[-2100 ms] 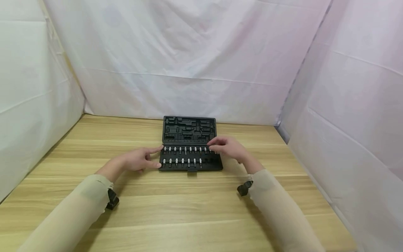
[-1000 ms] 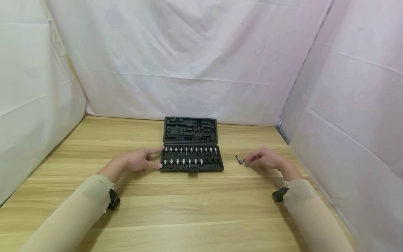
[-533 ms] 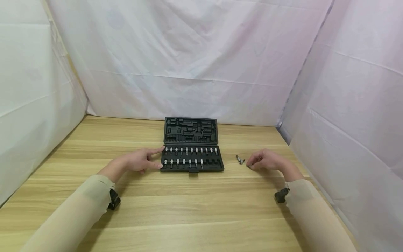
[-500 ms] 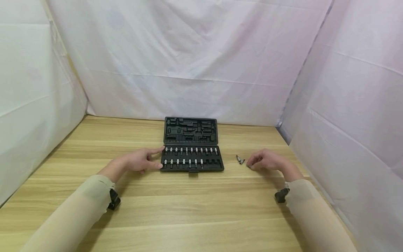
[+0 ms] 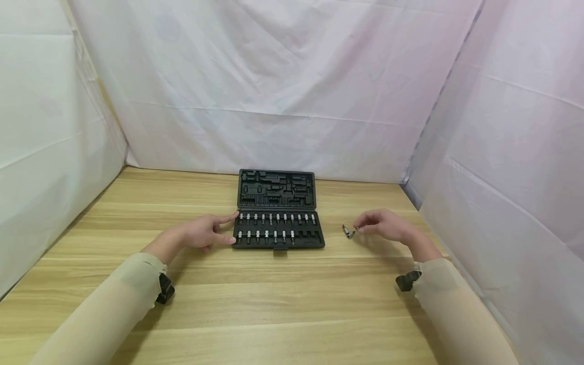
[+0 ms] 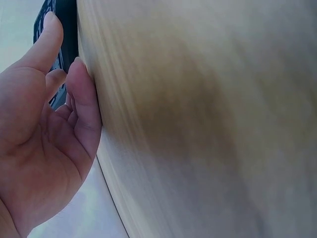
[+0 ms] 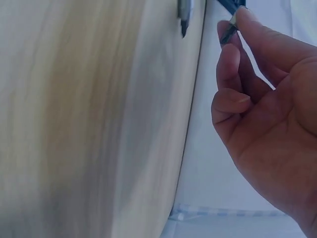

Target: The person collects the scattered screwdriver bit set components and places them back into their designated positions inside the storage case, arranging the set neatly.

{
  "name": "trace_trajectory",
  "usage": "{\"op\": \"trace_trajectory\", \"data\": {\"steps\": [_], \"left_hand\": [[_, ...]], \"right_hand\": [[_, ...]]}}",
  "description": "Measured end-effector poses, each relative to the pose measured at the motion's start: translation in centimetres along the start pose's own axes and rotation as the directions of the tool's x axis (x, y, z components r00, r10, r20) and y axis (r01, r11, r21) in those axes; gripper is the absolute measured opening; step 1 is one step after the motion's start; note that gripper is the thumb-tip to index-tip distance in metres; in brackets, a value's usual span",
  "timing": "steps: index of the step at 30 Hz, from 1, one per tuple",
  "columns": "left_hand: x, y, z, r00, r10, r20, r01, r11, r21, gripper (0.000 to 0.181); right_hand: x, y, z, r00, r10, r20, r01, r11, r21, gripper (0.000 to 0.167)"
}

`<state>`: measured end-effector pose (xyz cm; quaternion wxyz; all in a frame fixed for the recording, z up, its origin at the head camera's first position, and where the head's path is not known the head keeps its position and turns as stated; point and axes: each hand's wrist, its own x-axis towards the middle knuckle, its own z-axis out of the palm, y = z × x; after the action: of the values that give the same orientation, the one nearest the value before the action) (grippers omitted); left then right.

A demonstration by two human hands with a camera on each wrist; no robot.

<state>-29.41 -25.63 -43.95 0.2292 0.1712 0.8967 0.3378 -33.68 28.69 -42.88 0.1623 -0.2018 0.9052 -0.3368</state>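
A black tool case [image 5: 274, 226] lies open on the wooden table, holding two rows of silver bit sockets [image 5: 266, 234]. Empty slots [image 5: 310, 236] show at the right end of its front row. My left hand [image 5: 201, 232] rests at the case's left side, thumb and index finger spread and touching its edge. To the right of the case, my right hand [image 5: 385, 225] pinches a small bit socket [image 7: 229, 32] between thumb and fingertips, just above the table. Beside those fingertips, loose bit sockets [image 5: 347, 231] lie on the tabletop; their exact number is hard to tell.
The case's lid [image 5: 276, 188], with moulded recesses, lies back toward the white cloth wall [image 5: 274, 91]. White cloth also stands at left and right. The wooden tabletop [image 5: 274, 299] extends in front of the case and on both sides.
My right hand moved from the case's rear row to the loose bit sockets at right. There it picked up a bit socket and has lifted it slightly. The left hand stays at the case.
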Motion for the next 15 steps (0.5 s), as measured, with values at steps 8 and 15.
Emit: {"op": "trace_trajectory", "data": {"steps": [8,15], "left_hand": [[0.0,0.0,-0.1,1.0,0.003,0.006,-0.003,1.0,0.015,0.092],[0.0,0.0,-0.1,1.0,0.002,0.002,-0.002,1.0,0.013,0.092]], "right_hand": [[0.9,-2.6,0.8,0.999,-0.027,-0.023,0.028,0.996,0.082,0.036],[1.9,-4.4,1.5,0.996,-0.047,-0.074,0.056,0.989,0.134,0.04]]}}
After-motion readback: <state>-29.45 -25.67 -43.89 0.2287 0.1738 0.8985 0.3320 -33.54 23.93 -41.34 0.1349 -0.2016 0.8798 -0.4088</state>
